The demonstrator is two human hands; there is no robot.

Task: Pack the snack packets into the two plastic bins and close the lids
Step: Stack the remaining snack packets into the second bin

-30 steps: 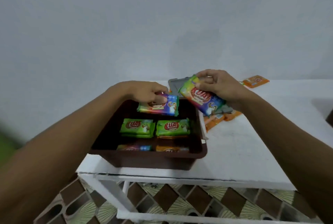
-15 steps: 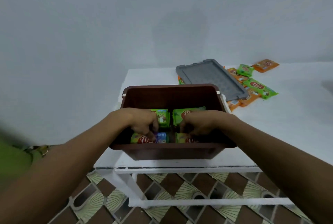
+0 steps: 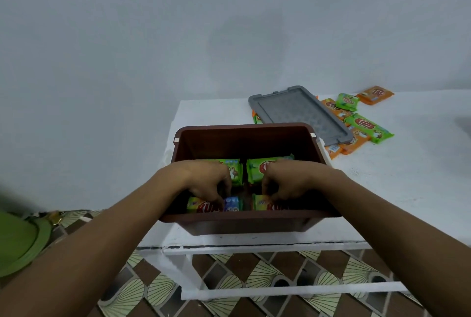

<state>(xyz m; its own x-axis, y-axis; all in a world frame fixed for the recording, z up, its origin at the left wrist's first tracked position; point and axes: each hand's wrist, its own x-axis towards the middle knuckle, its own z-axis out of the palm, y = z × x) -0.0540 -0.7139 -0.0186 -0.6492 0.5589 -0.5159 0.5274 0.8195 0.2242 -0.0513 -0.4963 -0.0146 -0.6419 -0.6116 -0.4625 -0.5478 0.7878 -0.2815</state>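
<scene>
A brown plastic bin (image 3: 244,126) stands open at the near left corner of the white table (image 3: 382,189). Both my hands are down inside it. My left hand (image 3: 209,179) pinches a rainbow-coloured snack packet (image 3: 204,205) against the near wall. My right hand (image 3: 288,181) has its curled fingers on a second rainbow packet (image 3: 263,204) beside it. Two green packets (image 3: 256,168) lie behind the hands, partly covered by them. A grey lid (image 3: 298,112) lies flat on the table behind the bin.
Several loose orange and green packets (image 3: 367,128) lie around and under the lid's right side, with one orange packet (image 3: 374,91) farther back. A green round object (image 3: 20,245) sits on the patterned tile floor at the left. A bare wall rises behind the table.
Both hands came down from above the bin's far edge into its near side, each carrying a rainbow packet. In the last half second they barely moved.
</scene>
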